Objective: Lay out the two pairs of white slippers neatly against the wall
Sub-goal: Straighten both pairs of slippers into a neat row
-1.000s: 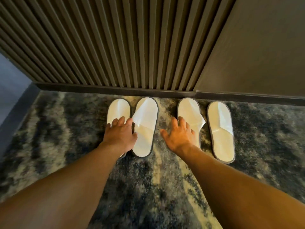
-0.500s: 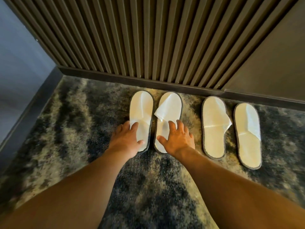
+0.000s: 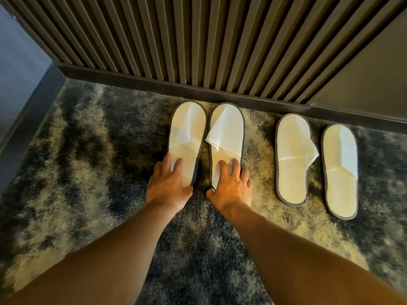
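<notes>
Along the dark baseboard under the ribbed wall panel, four white slippers with grey edging lie flat on the mottled blue-and-cream carpet, toes pointing at the baseboard and heels toward the person. They form two pairs. The left pair sits close to the baseboard: its outer slipper and inner slipper lie side by side, nearly touching along their long edges, both toes just short of the baseboard. The inner slipper's upper is creased, with one corner folded over toward its neighbour. The right pair lies well apart from the left pair along the baseboard, with bare carpet between them; its near slipper has a loose corner of the upper sticking out past its right edge, and the far slipper lies beside it with a gap between, its heel slightly farther from the baseboard. The left hand rests palm down on the heel end of the outer left slipper, fingers spread flat and open, gripping nothing. The right hand lies likewise on the heel of the inner left slipper, fingers splayed over the insole and its right rim, pressing rather than grasping.
</notes>
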